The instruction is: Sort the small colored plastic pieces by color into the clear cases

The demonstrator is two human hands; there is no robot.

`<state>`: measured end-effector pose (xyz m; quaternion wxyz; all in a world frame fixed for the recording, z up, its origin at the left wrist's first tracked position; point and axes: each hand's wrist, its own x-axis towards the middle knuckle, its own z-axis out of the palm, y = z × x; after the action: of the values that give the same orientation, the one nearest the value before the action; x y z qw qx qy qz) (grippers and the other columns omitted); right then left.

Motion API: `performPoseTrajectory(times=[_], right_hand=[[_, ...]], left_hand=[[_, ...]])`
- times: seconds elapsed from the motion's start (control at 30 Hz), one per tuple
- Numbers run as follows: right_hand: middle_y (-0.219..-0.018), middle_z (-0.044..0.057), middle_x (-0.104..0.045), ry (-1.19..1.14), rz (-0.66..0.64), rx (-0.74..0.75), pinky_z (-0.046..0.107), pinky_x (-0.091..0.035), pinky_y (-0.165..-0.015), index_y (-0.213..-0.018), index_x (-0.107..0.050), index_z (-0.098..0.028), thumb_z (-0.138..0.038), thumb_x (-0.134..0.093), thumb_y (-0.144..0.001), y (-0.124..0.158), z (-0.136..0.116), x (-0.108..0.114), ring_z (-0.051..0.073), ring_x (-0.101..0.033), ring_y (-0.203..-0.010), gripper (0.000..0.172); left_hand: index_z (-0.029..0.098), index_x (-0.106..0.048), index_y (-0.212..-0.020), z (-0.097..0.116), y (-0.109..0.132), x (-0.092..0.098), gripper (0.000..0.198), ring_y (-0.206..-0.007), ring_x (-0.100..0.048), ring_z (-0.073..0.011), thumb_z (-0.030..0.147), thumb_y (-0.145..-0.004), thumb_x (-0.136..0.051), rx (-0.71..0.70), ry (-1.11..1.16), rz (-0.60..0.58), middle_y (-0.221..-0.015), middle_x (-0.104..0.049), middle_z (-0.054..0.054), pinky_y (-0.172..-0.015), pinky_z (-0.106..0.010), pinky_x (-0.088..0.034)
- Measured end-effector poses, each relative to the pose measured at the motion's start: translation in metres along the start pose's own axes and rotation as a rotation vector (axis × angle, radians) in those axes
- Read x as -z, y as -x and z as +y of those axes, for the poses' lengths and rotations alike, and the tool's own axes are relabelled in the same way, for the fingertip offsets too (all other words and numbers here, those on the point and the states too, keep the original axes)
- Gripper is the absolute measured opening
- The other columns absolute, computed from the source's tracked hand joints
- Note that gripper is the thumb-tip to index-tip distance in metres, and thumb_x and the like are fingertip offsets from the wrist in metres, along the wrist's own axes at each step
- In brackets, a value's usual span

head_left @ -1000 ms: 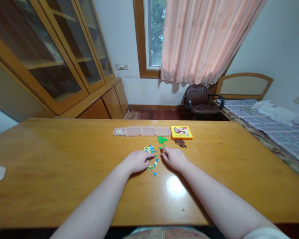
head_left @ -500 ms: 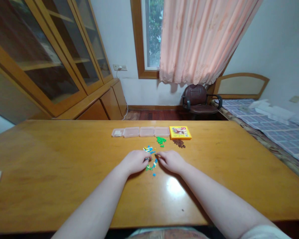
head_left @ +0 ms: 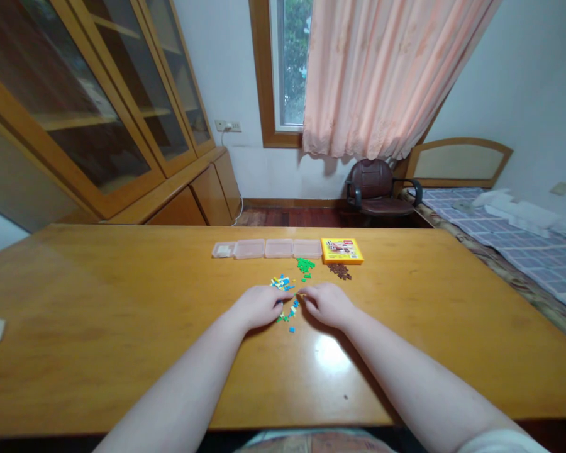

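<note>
Mixed small bricks (head_left: 295, 307) between left hand (head_left: 260, 304) and right hand (head_left: 329, 303) on the tabletop (head_left: 122, 314)
Forefingers point inward, nearly meeting; whether either hand, part-curled, grips a brick, I cannot tell. Green bricks (head_left: 305, 265) lie farther off, brown bricks (head_left: 340, 271) to their right, by the yellow box's (head_left: 342, 250) near edge.

Right grip (head_left: 327, 303) slid toward 7 o'clock since a second ago, off the green pieces (head_left: 305, 265) and in close to the left grip (head_left: 259, 306), whose half-a-second-ago curled index finger now pokes toward 3 o'clock.
</note>
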<state>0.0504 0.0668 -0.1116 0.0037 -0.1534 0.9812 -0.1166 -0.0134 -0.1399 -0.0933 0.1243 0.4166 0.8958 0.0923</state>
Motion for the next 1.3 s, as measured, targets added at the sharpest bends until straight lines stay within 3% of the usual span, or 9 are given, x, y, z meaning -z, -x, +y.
performPoseTrajectory(times=[0.33,0.57,0.77,0.9,1.13,1.3], right_hand=[[-0.101,0.007,-0.072,-0.013,-0.049,0.056,0.027,-0.043,-0.077,-0.117,-0.062,-0.024,-0.025,-0.043,-0.091,-0.001,-0.002,0.0,0.019,-0.067,-0.089,0.032],[-0.106,0.007,-0.072,-0.016,-0.048,-0.021,0.027,-0.043,-0.082,-0.119,-0.062,-0.025,-0.027,-0.042,-0.093,-0.003,0.001,-0.001,0.02,-0.066,-0.094,0.033],[-0.109,0.009,-0.071,0.022,-0.025,-0.168,0.029,-0.045,-0.081,-0.127,-0.057,-0.025,-0.029,-0.037,-0.095,-0.005,0.007,0.002,0.022,-0.067,-0.096,0.038],[-0.109,0.01,-0.071,0.035,-0.021,-0.25,0.03,-0.045,-0.082,-0.131,-0.054,-0.024,-0.029,-0.036,-0.095,-0.006,0.01,0.004,0.023,-0.066,-0.097,0.04],[-0.11,0.008,-0.071,0.021,-0.004,-0.206,0.03,-0.045,-0.083,-0.127,-0.058,-0.026,-0.029,-0.037,-0.095,-0.005,0.011,0.003,0.022,-0.066,-0.097,0.039],[-0.107,0.009,-0.071,0.053,-0.017,-0.279,0.031,-0.045,-0.079,-0.131,-0.054,-0.027,-0.028,-0.037,-0.094,-0.007,0.012,0.002,0.023,-0.067,-0.095,0.041]], left_hand=[[0.032,-0.064,-0.122,-0.004,0.001,0.003,0.043,-0.101,-0.066,-0.0231,0.02,-0.084,-0.046,0.025,0.021,0.036,-0.116,-0.069,-0.001,-0.088,-0.033,-0.05],[0.031,-0.066,-0.117,-0.007,0.003,0.005,0.039,-0.099,-0.066,-0.0235,0.023,-0.084,-0.046,0.051,0.008,0.032,-0.112,-0.071,-0.003,-0.086,-0.033,-0.049],[0.024,-0.07,-0.088,-0.002,0.011,0.014,0.022,-0.075,-0.065,-0.0208,0.029,-0.082,-0.049,0.053,0.006,0.014,-0.084,-0.073,-0.004,-0.065,-0.027,-0.045],[0.022,-0.066,-0.073,0.002,0.015,0.018,0.024,-0.063,-0.06,-0.0179,0.035,-0.083,-0.049,0.037,0.025,-0.01,-0.07,-0.067,-0.003,-0.055,-0.025,-0.036],[0.021,-0.065,-0.067,0.002,0.016,0.02,0.02,-0.055,-0.052,-0.0142,0.032,-0.077,-0.052,0.036,0.088,-0.094,-0.062,-0.063,0.0,-0.05,-0.024,-0.028],[0.021,-0.066,-0.068,0.0,0.016,0.023,0.02,-0.055,-0.05,-0.0133,0.032,-0.077,-0.051,0.01,0.125,-0.089,-0.061,-0.061,0.001,-0.05,-0.024,-0.027]])
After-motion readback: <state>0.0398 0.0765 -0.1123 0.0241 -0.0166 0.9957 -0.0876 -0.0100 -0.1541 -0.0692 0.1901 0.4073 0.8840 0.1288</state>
